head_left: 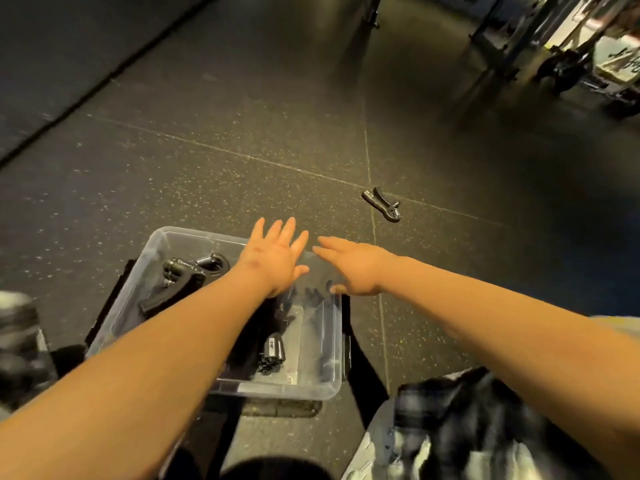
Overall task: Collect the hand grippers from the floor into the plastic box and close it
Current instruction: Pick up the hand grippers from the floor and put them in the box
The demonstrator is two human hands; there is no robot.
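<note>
We see both arms stretched forward over the lower middle of the frame. The left hand [277, 259] is flat, its fingers straight and spread, and it holds nothing; it hangs over the far side of the plastic box [156, 244]. The right hand [355, 270] is just beside it, the two a little apart and not touching. Its fingers are straight too and point to the upper left, it is empty, and it lies over the box's far right corner.

The clear box stands on the floor [207, 150] at lower centre-left, open at the top. Inside we can make out black hand grippers [188, 277]: one near the far left corner, another near the front, partly hidden by the left forearm. How many lie there in all we cannot tell.

One loose hand gripper [381, 204] lies on the dark speckled floor, right of centre, above the right hand and well apart from the box.

At upper right stands metal gym gear [502, 46], blurred. Checked cloth [450, 410] fills the lower right.
</note>
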